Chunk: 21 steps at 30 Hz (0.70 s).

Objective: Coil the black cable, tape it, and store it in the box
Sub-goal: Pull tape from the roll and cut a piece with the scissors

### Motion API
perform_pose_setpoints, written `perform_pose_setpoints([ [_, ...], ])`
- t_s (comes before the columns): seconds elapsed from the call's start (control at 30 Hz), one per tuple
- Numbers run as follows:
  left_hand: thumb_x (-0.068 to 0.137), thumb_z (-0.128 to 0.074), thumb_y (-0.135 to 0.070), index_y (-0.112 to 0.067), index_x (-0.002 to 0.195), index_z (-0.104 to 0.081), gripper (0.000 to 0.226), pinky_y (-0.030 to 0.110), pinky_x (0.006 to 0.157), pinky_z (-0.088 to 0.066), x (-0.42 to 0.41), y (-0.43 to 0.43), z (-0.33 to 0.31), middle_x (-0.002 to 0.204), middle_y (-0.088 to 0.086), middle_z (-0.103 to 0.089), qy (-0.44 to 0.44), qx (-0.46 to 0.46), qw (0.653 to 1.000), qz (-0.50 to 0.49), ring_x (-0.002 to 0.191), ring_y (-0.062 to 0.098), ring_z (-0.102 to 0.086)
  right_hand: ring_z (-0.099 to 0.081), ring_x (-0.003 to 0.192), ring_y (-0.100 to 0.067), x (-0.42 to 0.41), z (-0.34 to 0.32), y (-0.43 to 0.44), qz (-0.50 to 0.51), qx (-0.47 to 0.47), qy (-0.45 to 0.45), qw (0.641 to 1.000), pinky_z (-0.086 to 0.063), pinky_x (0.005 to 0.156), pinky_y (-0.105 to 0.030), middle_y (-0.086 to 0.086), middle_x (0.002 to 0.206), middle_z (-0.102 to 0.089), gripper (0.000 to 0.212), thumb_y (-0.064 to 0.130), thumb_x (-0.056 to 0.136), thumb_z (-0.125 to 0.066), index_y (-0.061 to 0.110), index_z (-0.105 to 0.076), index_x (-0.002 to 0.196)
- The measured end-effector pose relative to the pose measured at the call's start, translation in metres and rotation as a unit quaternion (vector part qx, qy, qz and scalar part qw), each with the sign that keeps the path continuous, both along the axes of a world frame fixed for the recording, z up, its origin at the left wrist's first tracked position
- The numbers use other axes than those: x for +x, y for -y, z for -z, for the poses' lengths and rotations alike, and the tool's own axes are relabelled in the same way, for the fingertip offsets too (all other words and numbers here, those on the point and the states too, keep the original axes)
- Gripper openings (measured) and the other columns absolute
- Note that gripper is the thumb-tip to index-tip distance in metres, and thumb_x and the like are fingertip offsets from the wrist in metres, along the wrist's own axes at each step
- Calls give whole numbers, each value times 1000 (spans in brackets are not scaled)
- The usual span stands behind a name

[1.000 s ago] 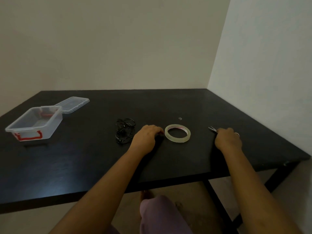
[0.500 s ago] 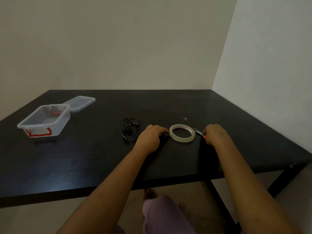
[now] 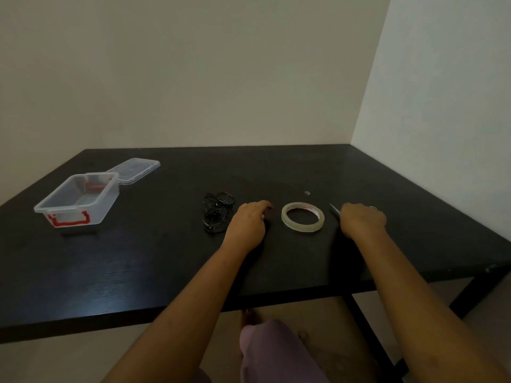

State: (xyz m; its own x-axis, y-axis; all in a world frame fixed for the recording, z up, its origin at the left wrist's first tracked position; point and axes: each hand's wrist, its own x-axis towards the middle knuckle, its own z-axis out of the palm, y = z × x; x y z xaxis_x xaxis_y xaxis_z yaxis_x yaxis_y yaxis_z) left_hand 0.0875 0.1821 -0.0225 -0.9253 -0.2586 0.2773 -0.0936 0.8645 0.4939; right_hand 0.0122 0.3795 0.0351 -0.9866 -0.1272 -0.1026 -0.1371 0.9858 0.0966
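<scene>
The coiled black cable (image 3: 217, 214) lies loose on the black table (image 3: 138, 258), mid-left of centre. My left hand (image 3: 247, 225) rests on the table between the cable and the clear tape roll (image 3: 302, 220). Its fingers are curled and its fingertips lie just left of the roll; I cannot see whether they pinch anything. My right hand (image 3: 360, 222) sits right of the roll and grips small scissors (image 3: 334, 209), whose metal tips point toward the roll. The clear box (image 3: 76, 201) with red handles stands open at the far left.
The box's clear lid (image 3: 135, 166) lies flat behind the box. A tiny scrap of tape (image 3: 307, 193) sits beyond the roll. Walls close off the table's back and right side. The table's front edge is near my lap.
My right hand came in from the right with the scissors toward the tape roll, then drew back slightly. My left hand stayed beside the roll.
</scene>
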Motion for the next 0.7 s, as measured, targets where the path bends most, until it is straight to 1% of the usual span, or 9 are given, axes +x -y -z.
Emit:
perform_pose_setpoints([
  [0.07, 96, -34, -6, -20, 125, -53, 37, 34, 90, -46, 0, 1, 1, 116, 4, -60, -13, 9, 1000, -13, 109, 18, -51, -52, 113, -30, 1, 0, 0, -1, -61, -6, 998, -40, 76, -36, -13, 124, -54, 35, 14, 94, -50, 10, -44, 129],
  [0.13, 97, -34, -8, -20, 123, -54, 35, 34, 90, -47, 0, 2, 1, 116, 5, -60, -18, 18, 999, -24, 108, 19, -52, -55, 102, -26, 0, -4, 1, -41, -127, 23, 991, -44, 78, -35, -13, 113, -54, 36, 11, 93, -52, 10, -42, 128],
  [0.2, 97, -34, -9, -20, 121, -55, 34, 35, 90, -47, 0, 2, 1, 116, 6, -59, -16, 22, 999, -27, 108, 19, -52, -54, 89, -18, 1, -10, 7, -108, -199, 79, 971, -44, 72, -27, -7, 104, -53, 33, 13, 94, -53, 14, -46, 126],
  [0.27, 97, -34, -9, -20, 118, -57, 33, 34, 90, -47, 0, 2, 1, 116, 5, -59, -14, 20, 999, -27, 107, 18, -52, -52, 85, -12, 6, -18, 14, -159, -222, 120, 954, -39, 63, -21, -3, 103, -54, 31, 17, 94, -54, 16, -50, 125],
  [0.3, 97, -34, -9, -20, 116, -58, 32, 34, 90, -47, 0, 2, 1, 116, 5, -60, -16, 18, 999, -26, 108, 18, -53, -53, 88, -12, 8, -22, 18, -178, -204, 131, 954, -41, 65, -20, -3, 105, -54, 33, 18, 94, -56, 17, -51, 126],
  [0.33, 97, -35, -8, -19, 114, -59, 32, 33, 89, -47, 1, 2, 1, 116, 4, -60, -18, 14, 999, -26, 108, 19, -53, -53, 94, -13, 8, -26, 21, -193, -166, 134, 958, -44, 72, -22, -4, 110, -55, 37, 20, 91, -60, 18, -51, 127],
  [0.4, 95, -37, -4, -18, 112, -60, 32, 31, 88, -46, 2, 2, 1, 115, 4, -60, -21, 0, 999, -25, 107, 19, -52, -52, 107, -19, 7, -31, 27, -213, -73, 120, 967, -46, 91, -31, -5, 121, -53, 48, 25, 85, -68, 20, -51, 130],
  [0.43, 94, -37, -3, -18, 111, -61, 33, 31, 87, -45, 2, 2, 1, 114, 4, -60, -24, -5, 999, -25, 106, 19, -52, -50, 108, -20, 7, -34, 29, -218, -43, 107, 969, -44, 94, -34, -5, 122, -53, 51, 27, 83, -69, 21, -51, 130],
  [0.7, 93, -40, -1, -18, 110, -61, 32, 28, 86, -45, 2, 1, -1, 110, 2, -60, -47, -7, 999, -14, 104, 17, -54, -51, 113, -24, 8, -48, 59, -249, 27, 32, 968, -50, 92, -41, -3, 125, -57, 52, 24, 81, -70, 28, -56, 131],
])
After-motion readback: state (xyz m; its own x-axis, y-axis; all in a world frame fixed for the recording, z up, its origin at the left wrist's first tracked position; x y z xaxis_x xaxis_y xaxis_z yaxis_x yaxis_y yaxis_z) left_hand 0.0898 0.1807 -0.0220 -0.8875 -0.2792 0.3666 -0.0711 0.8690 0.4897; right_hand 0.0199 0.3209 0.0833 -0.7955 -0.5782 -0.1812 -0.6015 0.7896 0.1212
